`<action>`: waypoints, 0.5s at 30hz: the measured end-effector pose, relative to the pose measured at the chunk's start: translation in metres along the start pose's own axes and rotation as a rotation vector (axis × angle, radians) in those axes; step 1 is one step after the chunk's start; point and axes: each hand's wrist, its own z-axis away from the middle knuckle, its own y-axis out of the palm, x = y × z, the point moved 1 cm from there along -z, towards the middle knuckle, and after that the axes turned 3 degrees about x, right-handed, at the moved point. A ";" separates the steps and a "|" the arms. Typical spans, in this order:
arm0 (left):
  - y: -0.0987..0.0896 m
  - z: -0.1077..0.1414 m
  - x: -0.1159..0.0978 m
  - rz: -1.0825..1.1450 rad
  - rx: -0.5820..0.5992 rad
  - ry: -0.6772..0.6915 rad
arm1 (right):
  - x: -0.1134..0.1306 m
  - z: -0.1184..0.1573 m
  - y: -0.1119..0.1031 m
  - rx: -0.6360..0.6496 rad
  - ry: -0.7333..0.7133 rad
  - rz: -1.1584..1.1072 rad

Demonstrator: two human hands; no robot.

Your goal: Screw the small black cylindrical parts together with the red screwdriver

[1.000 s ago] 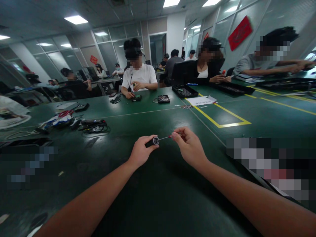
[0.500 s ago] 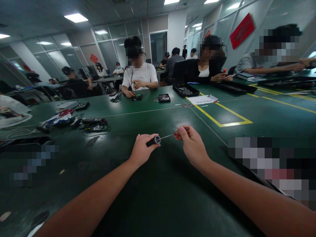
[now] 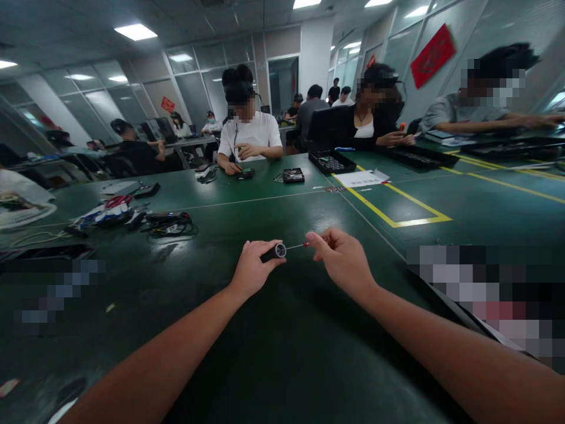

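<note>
In the middle of the head view my left hand [image 3: 252, 268] is closed around a short black cylinder [image 3: 270, 254], whose ringed, round end faces right toward me. My right hand [image 3: 346, 259] is closed on a thin screwdriver [image 3: 305, 244] by its handle, red at the front. The screwdriver's metal shaft runs left, and its tip reaches the ringed end of the cylinder; how deep it goes I cannot make out. Both hands are raised above the green table [image 3: 265, 365].
Coiled black cables [image 3: 172, 225] and a heap of blue and white items [image 3: 103, 215] lie to the left. Across the table sits a person in white [image 3: 249, 138], by a small black box [image 3: 293, 175]. Black trays [image 3: 332, 162] and a paper sheet [image 3: 362, 178] lie farther right.
My right hand has shifted its grip, thumb and fingers turning at the screwdriver's handle, and the red part has moved slightly left. My left hand and the cylinder have stayed almost still.
</note>
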 end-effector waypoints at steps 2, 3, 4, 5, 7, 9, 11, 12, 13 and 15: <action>0.000 0.000 0.000 0.004 0.003 0.002 | 0.001 0.000 -0.001 -0.018 -0.030 0.083; 0.000 0.000 0.000 0.007 0.003 0.002 | 0.001 0.001 -0.001 -0.018 -0.042 0.105; 0.000 0.000 0.000 0.010 0.004 0.001 | 0.001 0.001 -0.001 -0.015 -0.048 0.119; 0.000 0.001 0.000 0.013 0.005 -0.002 | 0.001 0.001 -0.001 -0.008 -0.045 0.130; 0.001 0.001 0.001 0.018 0.010 -0.004 | 0.002 0.001 -0.001 0.008 -0.031 0.151; 0.001 0.001 0.002 0.021 0.016 0.000 | 0.002 0.001 -0.001 0.008 -0.039 0.187; 0.002 0.001 0.003 0.023 0.020 0.002 | 0.002 0.000 0.000 0.001 -0.068 0.236; 0.002 0.001 0.004 0.025 0.020 0.002 | 0.001 0.000 0.000 -0.001 -0.084 0.261; 0.002 0.001 0.004 0.028 0.017 0.002 | 0.001 0.000 0.000 0.000 -0.097 0.281; 0.002 0.000 0.005 0.033 0.006 0.006 | 0.001 0.000 0.000 0.013 -0.104 0.297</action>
